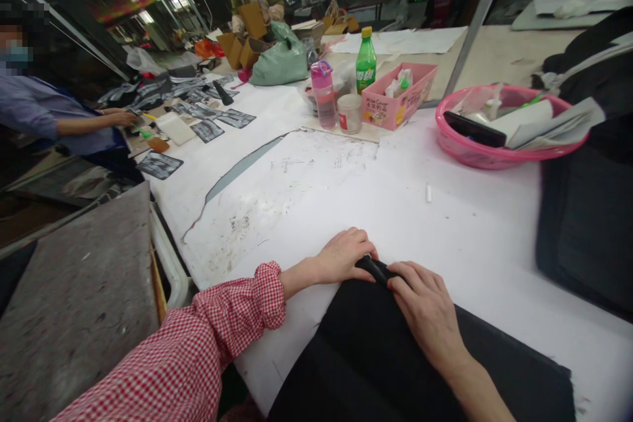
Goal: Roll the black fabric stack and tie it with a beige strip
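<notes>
A black sheet of fabric point(376, 349) lies on the white-covered table in front of me, its lower part running out of view. At its far edge a narrow strip is folded or rolled over. My left hand point(346, 254) grips the left end of that folded edge, thumb beneath and fingers curled over it. Close beside it, my right hand point(420, 297) pinches the same edge with thumb and fingertips, its palm over the fabric. What lies inside the fold is hidden.
A pink basin point(509, 157) with papers and a dark phone-like object stands at right. Behind are a pink box point(395, 102), a green bottle point(366, 62) and a purple-lidded bottle point(324, 102). A white stick point(428, 193) lies nearby. Two people work farther off.
</notes>
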{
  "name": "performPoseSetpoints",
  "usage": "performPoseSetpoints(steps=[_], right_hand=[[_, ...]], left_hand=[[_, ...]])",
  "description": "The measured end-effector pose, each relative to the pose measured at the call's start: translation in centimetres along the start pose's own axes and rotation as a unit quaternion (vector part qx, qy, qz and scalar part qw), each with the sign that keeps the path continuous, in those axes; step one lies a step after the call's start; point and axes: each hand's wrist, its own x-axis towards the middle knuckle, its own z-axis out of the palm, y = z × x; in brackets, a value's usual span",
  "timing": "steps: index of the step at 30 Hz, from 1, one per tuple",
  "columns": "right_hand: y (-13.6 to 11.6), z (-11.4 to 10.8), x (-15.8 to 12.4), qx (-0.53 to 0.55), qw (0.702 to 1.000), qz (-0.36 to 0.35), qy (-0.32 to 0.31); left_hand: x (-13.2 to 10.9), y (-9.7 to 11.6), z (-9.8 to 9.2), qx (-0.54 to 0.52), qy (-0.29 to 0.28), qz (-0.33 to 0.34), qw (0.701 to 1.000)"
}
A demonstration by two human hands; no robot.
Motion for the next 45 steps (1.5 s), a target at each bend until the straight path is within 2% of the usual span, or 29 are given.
performPoseSetpoints(steps=[3,13,17,20,23,25,28,31,34,36,38,41,45], right_hand=[[0.2,0.3,-0.3,0.013,0.999,-0.029,-0.001],[0.4,1.0,-0.9,0.014,0.998,-0.048,0.025],[0.5,1.3,-0.9,0.003,0.998,-0.05,0.034],[0.6,1.3,-0.9,-0.002,0.998,-0.053,0.031],[0.5,1.4,-0.9,-0.004,0.998,-0.054,0.037],[0.5,1.4,-0.9,-0.007,0.998,-0.052,0.046],[0.5,1.4,-0.9,-0.011,0.997,-0.047,0.054],[0.4,1.4,-0.9,-0.012,0.998,-0.039,0.051],[0.4,1.4,-0.9,-0.013,0.998,-0.035,0.051],[0.4,1.4,-0.9,-0.011,0.998,-0.038,0.049],[0.5,1.4,-0.9,-0.008,0.998,-0.039,0.046],[0.5,1.4,-1.0,-0.003,0.998,-0.034,0.044],[0.3,1.3,-0.8,-0.004,0.999,-0.019,0.046]], left_hand=[[0.0,-0.1,0.1,0.0,0.008,0.003,1.0],[0.0,-0.2,0.1,0.004,0.01,0.001,1.0],[-0.2,0.0,0.1,-0.001,0.038,-0.026,0.999],[-0.3,0.7,-0.1,0.029,0.056,0.021,0.998],[-0.1,1.4,-0.2,0.076,0.04,0.097,0.992],[0.0,1.4,-0.4,0.094,0.027,0.115,0.988],[-0.5,0.0,-1.3,0.109,0.014,0.095,0.989],[-1.9,-2.1,-3.0,0.107,0.002,0.04,0.993],[-3.2,-3.0,-4.8,0.063,0.039,-0.007,0.997],[-3.3,-2.2,-5.3,0.018,0.072,0.01,0.997],[-2.6,-0.7,-4.9,-0.009,0.074,0.063,0.995],[-1.0,1.4,-2.8,0.013,0.023,0.124,0.992],[0.2,1.7,0.0,0.043,-0.025,0.098,0.994]])
